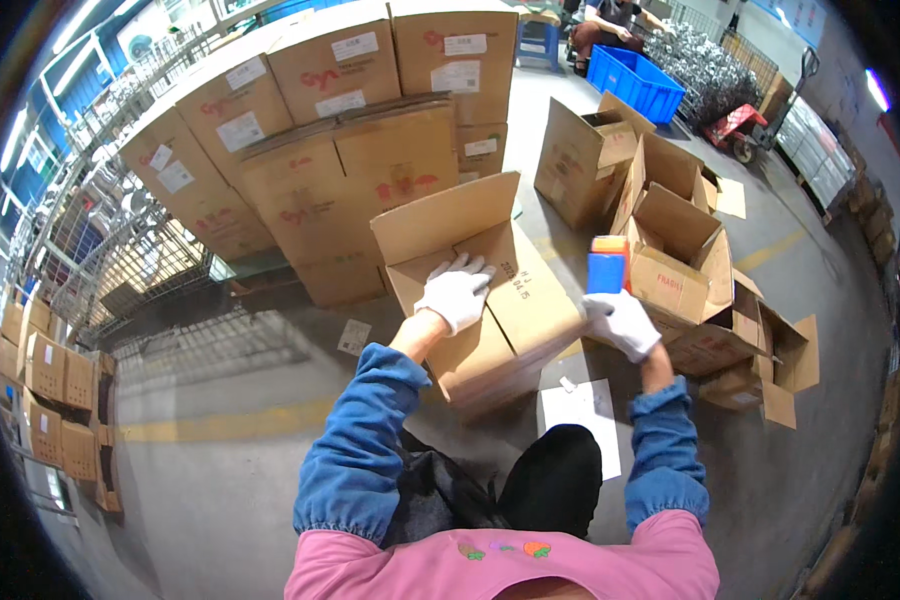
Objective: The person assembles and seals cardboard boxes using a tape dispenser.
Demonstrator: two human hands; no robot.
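Right hand: white-gloved and slightly blurred, the right hand is closed around the lower end of a blue-and-orange tool, beside the carton's right edge.
Left hand: also gloved, the left hand lies palm down with extended fingers, pressing on the carton top and gripping nothing.
Tool look: blocky, blue on the near face, orange-red along the top and side; its exact kind is unclear.
Carton: the brown carton sits in front of the person, two flaps folded down along a central seam, dark print on the right one.
In the way: the carton's far flap stands raised; open cartons crowd the right side.
Floor: a white sheet lies near the person's knee.
Beyond: tall stacked cartons, a wire cage, a blue crate and a red pallet jack.
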